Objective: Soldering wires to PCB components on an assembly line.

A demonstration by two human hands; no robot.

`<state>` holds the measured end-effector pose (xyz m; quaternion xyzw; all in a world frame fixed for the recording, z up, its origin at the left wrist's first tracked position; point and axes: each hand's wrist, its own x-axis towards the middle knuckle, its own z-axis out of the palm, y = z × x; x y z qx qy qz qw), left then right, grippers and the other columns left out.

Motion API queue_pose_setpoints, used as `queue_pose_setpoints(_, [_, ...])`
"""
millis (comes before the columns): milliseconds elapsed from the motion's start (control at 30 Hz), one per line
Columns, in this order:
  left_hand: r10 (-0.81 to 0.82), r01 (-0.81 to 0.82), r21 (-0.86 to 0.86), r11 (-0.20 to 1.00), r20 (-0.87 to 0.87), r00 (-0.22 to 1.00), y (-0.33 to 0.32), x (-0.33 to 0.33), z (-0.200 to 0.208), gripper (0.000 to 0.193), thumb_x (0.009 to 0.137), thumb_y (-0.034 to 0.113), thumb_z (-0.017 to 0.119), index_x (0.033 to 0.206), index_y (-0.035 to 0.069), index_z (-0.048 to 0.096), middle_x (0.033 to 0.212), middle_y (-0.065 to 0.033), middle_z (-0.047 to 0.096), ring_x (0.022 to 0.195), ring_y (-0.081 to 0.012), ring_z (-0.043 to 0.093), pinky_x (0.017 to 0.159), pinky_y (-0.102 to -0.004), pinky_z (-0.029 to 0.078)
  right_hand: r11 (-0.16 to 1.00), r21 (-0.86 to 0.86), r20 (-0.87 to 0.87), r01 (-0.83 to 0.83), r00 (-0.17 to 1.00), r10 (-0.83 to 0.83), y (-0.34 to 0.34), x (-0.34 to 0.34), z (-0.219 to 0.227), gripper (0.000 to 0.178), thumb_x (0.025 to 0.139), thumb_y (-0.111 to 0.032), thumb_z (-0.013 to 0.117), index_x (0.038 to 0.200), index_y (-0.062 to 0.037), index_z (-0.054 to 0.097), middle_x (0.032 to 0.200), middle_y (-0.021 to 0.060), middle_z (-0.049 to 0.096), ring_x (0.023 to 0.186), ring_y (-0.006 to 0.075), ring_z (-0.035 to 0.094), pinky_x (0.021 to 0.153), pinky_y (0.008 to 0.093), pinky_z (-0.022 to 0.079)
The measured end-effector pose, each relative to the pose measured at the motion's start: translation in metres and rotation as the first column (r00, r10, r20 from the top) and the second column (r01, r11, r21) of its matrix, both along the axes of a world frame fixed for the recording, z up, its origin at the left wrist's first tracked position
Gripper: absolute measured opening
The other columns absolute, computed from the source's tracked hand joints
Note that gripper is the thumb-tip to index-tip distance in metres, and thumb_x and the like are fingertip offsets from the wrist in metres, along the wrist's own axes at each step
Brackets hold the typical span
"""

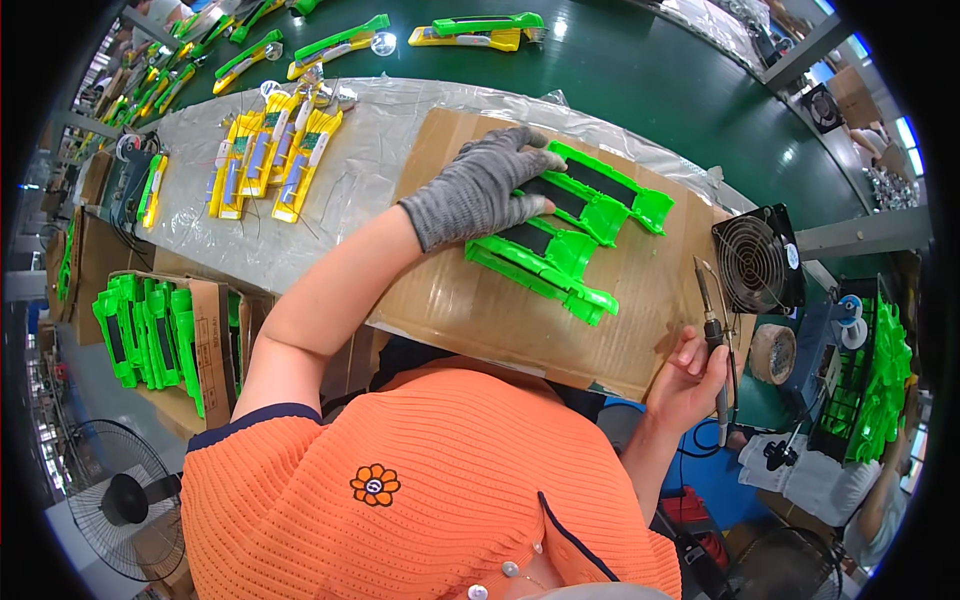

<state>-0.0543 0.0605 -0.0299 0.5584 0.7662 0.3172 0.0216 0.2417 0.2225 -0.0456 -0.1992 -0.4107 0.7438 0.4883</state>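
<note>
My left hand (480,185), in a grey glove with bare fingertips, reaches across a brown cardboard sheet (460,320). Its thumb and fingers grip the middle one of three green plastic housings (600,215) with dark panels. Another green housing (640,205) lies beyond it, and the nearer green housing (545,270) sits just below the glove. At the sheet's right edge, my bare right hand (690,380) is closed round a soldering iron (712,330), its tip pointing away from me. The palm side of my left hand is hidden.
Yellow housings (275,150) with wires and battery cells lie on plastic film at left. Green-and-yellow assemblies (480,32) rest on the green conveyor (600,75). A small square fan (755,260) and a tape roll (772,353) stand at right. A carton (210,345) holds green housings.
</note>
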Motion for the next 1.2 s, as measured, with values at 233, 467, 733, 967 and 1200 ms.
queue_pose_setpoints(233, [-0.261,0.265,0.07,0.962,-0.062,0.963,-0.02,0.032,0.056,0.034,0.072,0.021,0.081,0.102,0.01,0.068,0.105,-0.0109,0.063,0.096,-0.0332,0.061,0.086,-0.0416,0.05,1.0,-0.03,0.008,-0.002,1.0,0.003,0.002,0.002,-0.001,0.012,0.101,-0.012,0.049,0.09,-0.0105,0.053,0.062,-0.0019,0.036,0.064,0.0114,0.044,0.093,0.0391,0.047])
queue_pose_setpoints(467, [-0.209,0.209,-0.018,0.978,-0.004,0.978,-0.018,0.051,0.009,0.012,0.08,0.017,0.071,0.089,0.01,0.067,0.09,-0.0111,0.063,0.086,-0.0309,0.062,0.076,-0.042,0.051,1.0,-0.016,0.019,-0.004,1.0,0.005,0.003,-0.001,0.001,0.008,0.099,-0.011,0.051,0.092,-0.0116,0.052,0.061,-0.0005,0.038,0.061,0.0134,0.047,0.091,0.0409,0.048])
queue_pose_setpoints(733, [0.0,-0.015,-0.068,0.998,-0.216,0.976,-0.044,0.039,0.012,0.076,0.076,0.055,0.072,0.14,0.022,0.049,0.151,-0.0209,0.032,0.142,-0.0444,0.024,0.113,-0.0592,0.017,0.984,-0.125,-0.038,-0.124,0.992,0.12,0.013,-0.006,0.008,0.014,0.101,-0.011,0.049,0.087,-0.0086,0.05,0.059,0.0003,0.039,0.065,0.0163,0.053,0.112,0.0538,0.038])
queue_pose_setpoints(967, [0.25,-0.266,-0.132,0.955,-0.13,0.959,-0.023,0.056,-0.001,0.075,0.084,0.057,0.063,0.144,0.015,0.045,0.15,-0.0274,0.031,0.144,-0.0448,0.021,0.114,-0.0621,0.013,0.944,0.014,0.082,-0.331,0.941,0.328,0.06,-0.068,0.0,0.024,0.1,-0.02,0.055,0.083,-0.0046,0.06,0.069,0.0026,0.05,0.088,0.0228,0.064,0.108,0.0449,0.043])
queue_pose_setpoints(1200, [0.764,-0.833,-0.048,0.551,-0.373,0.527,-0.125,-0.004,0.044,0.048,0.082,0.037,0.065,0.106,-0.004,0.061,0.106,-0.0205,0.062,0.094,-0.0353,0.061,0.084,-0.0473,0.047,0.945,-0.054,0.142,-0.323,0.934,0.328,0.028,-0.087,0.025,0.026,0.1,-0.02,0.055,0.078,-0.0061,0.057,0.067,0.0028,0.049,0.089,0.0206,0.062,0.11,0.0483,0.04])
